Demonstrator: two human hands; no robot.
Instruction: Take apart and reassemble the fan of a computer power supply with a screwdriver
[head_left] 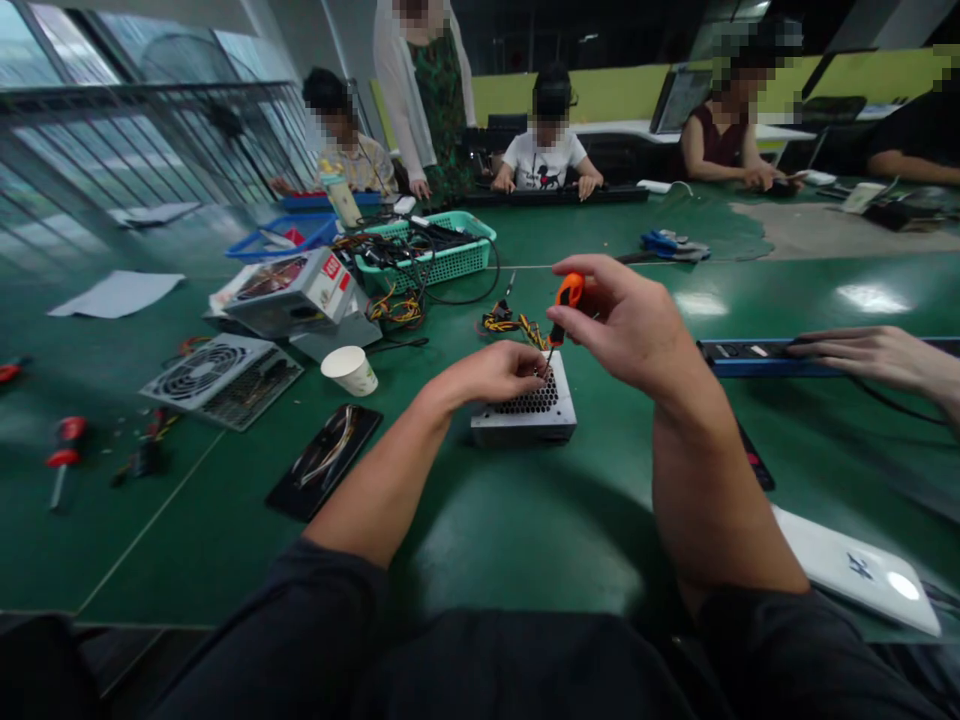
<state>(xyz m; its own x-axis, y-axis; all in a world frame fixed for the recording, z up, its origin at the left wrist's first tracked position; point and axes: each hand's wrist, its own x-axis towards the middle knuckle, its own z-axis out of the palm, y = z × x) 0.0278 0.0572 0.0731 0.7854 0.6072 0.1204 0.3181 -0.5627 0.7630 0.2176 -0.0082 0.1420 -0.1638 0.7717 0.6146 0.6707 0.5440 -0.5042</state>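
Observation:
A grey metal power supply (523,428) with a honeycomb grille lies on the green table in front of me. My right hand (628,318) is closed around the orange and black handle of a screwdriver (570,291), held upright with its shaft pointing down at the grille. Resting on the grille's left part, my left hand (496,372) has its fingers pinched together close to the screwdriver's tip. Whatever those fingers hold, if anything, is hidden. Yellow and black cables (517,323) lie just behind the power supply.
Left stand more power supplies (225,378), a paper cup (349,370), a phone (325,460) and a red screwdriver (67,445). Behind is a green basket (457,262) of cables. At right, another person's hand (877,360) touches a blue-black bar; a white power bank (855,570) lies nearer.

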